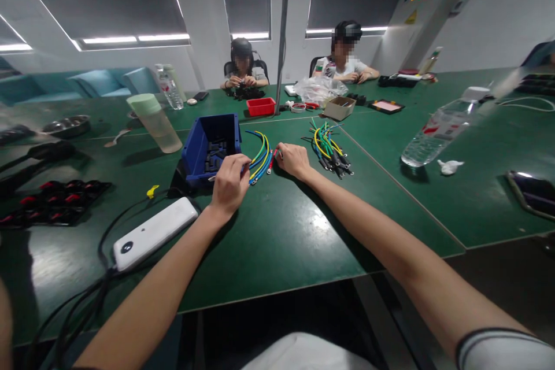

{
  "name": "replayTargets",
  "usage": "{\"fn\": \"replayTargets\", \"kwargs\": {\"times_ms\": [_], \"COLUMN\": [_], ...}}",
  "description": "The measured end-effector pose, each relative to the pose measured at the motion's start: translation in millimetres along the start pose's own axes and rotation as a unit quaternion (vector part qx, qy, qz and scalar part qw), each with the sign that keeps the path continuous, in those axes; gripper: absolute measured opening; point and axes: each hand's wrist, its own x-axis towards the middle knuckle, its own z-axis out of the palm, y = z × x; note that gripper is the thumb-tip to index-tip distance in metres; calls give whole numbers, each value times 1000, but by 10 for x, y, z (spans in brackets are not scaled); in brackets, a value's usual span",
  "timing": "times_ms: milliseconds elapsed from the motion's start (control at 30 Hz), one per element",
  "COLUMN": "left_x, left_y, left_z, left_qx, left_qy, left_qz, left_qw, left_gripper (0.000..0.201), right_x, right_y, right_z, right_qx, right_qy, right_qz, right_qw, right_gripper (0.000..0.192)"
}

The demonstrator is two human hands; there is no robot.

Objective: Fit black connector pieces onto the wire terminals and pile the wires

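Note:
A small bundle of blue, yellow, green and red wires (262, 153) with metal ring ends lies on the green table between my hands. My left hand (229, 186) is closed at the bundle's left side, in front of the blue bin (203, 176); what its fingers pinch is too small to make out. Black sleeve-like pieces (215, 154) lie inside that bin. At the bundle's right edge, my right hand (294, 160) has its fingertips closed on a red wire (274, 154). Further right rests a second bunch of wires (327, 141), with black sleeves near their ring ends.
A white power bank (155, 233) with black cables lies at left, near a black tray (56, 202). A green-lidded cup (155, 124) stands behind the bin. A water bottle (442, 127) and a phone (535, 192) are at right. Two people sit across the table.

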Motion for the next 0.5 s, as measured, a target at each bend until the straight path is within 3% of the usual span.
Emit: {"fn": "replayTargets", "kwargs": {"times_ms": [200,500], "left_x": [-72,-168], "left_y": [67,115], "left_z": [102,238], "left_qx": [-35,-66], "left_qy": [-5,-75], "left_qz": [41,22], "left_qw": [999,995], "left_gripper": [16,13], "right_x": [117,220], "right_y": [131,215], "right_z": [125,257], "right_qx": [38,98], "right_qy": [-12,-20], "right_qz": [-92,-103], "right_qw": [995,990], "right_gripper": [36,29]}}
